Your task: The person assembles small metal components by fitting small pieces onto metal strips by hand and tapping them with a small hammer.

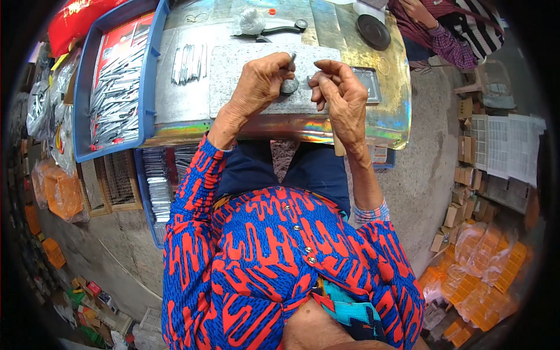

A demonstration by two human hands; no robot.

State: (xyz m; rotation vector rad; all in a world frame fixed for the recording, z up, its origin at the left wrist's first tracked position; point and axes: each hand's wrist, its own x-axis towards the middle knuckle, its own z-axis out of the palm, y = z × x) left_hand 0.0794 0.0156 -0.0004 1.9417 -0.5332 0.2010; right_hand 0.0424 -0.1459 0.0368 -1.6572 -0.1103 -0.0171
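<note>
My left hand [261, 81] is closed in a pinch above a pale speckled board [233, 58]. A short dark slim piece [293, 58] shows at its fingertips; its kind is too small to make out. Just below these fingers a small dark round object [289, 87] rests on the board. My right hand [344, 99] hovers to the right of it with fingers curled and thumb drawn in; whatever is between the fingertips is hidden. Beside that hand lies a dark-framed shallow tray [373, 87]. Left of the board, several thin silvery strips [188, 64] lie in a row.
A blue bin [149, 76] full of slender metal pieces stands at the left of the table. Toward the back are a black-handled tool [283, 28], a clear plastic bag [251, 22] and a black round lid [373, 32]. Another person's hand [419, 13] shows at the upper right.
</note>
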